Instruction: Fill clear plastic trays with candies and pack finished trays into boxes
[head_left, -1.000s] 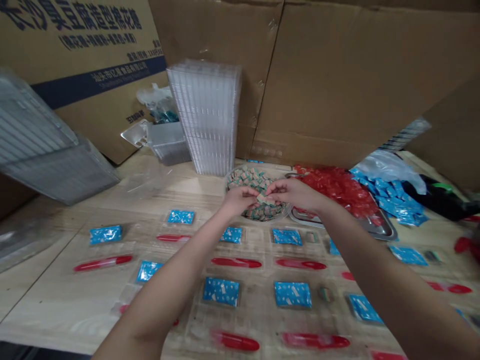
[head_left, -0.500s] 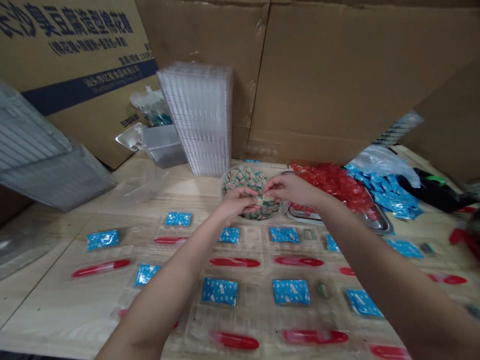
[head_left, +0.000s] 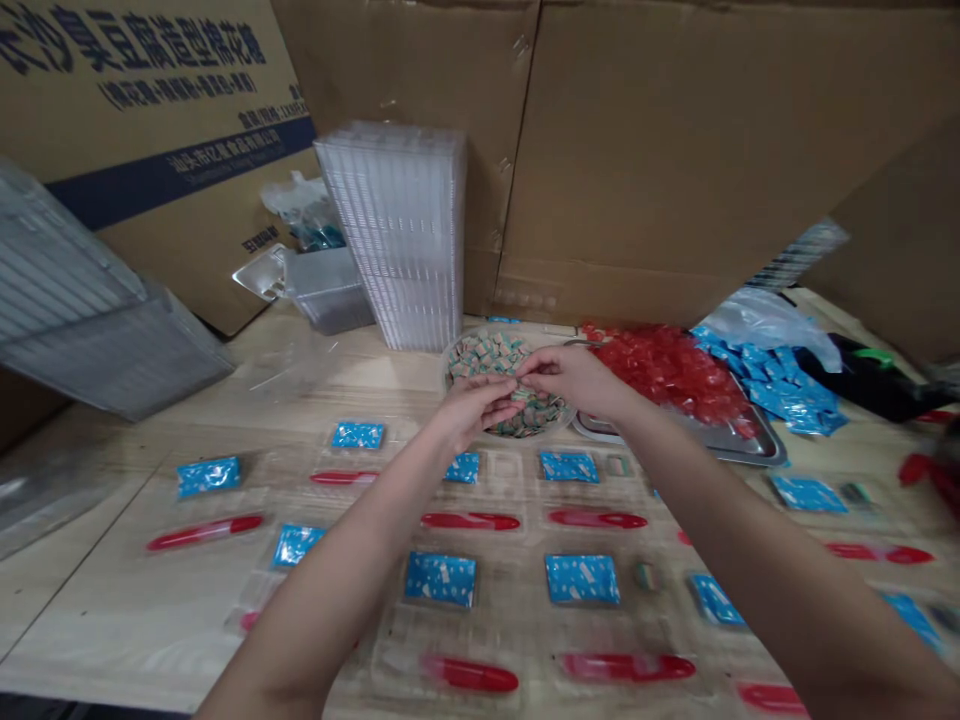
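My left hand (head_left: 484, 405) and my right hand (head_left: 564, 378) meet fingertip to fingertip above a round clear tub (head_left: 445, 385) full of small tan-and-green pieces (head_left: 480, 352). Both hands pinch at the meeting point, and whatever lies between the fingertips is hidden. The lower fingers of my left hand are loosely curled. In front of the tub, clear plastic trays (head_left: 517, 615) lie in rows. In them are blue printed packets (head_left: 582, 580) and red, slim pen-shaped items (head_left: 469, 521). A few compartments also have a small green-edged piece (head_left: 617, 465).
Right of the tub is a metal tray (head_left: 765, 440) heaped with red wrapped pieces (head_left: 667, 375); blue packets (head_left: 795, 385) lie beyond it. Tall stacks of clear trays (head_left: 405, 240) stand at the back and at left (head_left: 97, 310). Cardboard boxes (head_left: 637, 150) wall the back.
My fingertips have come closer together above the tub. A small pale piece that showed between them is now out of sight. The trays look unchanged.
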